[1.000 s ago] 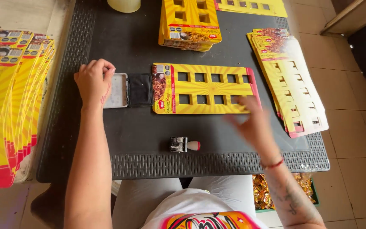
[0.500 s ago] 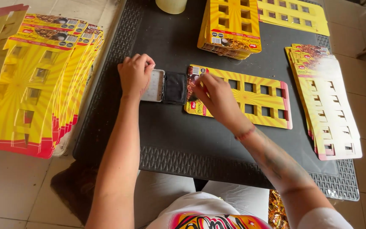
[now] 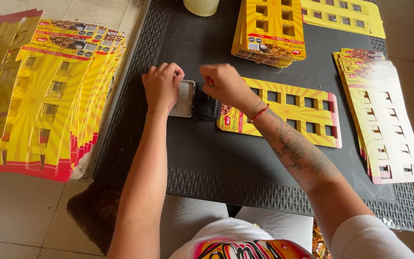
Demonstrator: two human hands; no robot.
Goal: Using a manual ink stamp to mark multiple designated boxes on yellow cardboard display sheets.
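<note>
Head view: right hand, which half a second ago lay on the near end of the yellow card, now sits fisted over the dark ink pad, apparently gripping a stamp I cannot make out. Left hand stays curled on the open pad lid, steadying it. Judging by this, the stamp is being inked before marking the card. Card lies just right of the pad on the black mat. No filled containers in sight.

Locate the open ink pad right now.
The ink pad lies centre-table, between the left hand and right hand, just left of the single yellow card.
</note>
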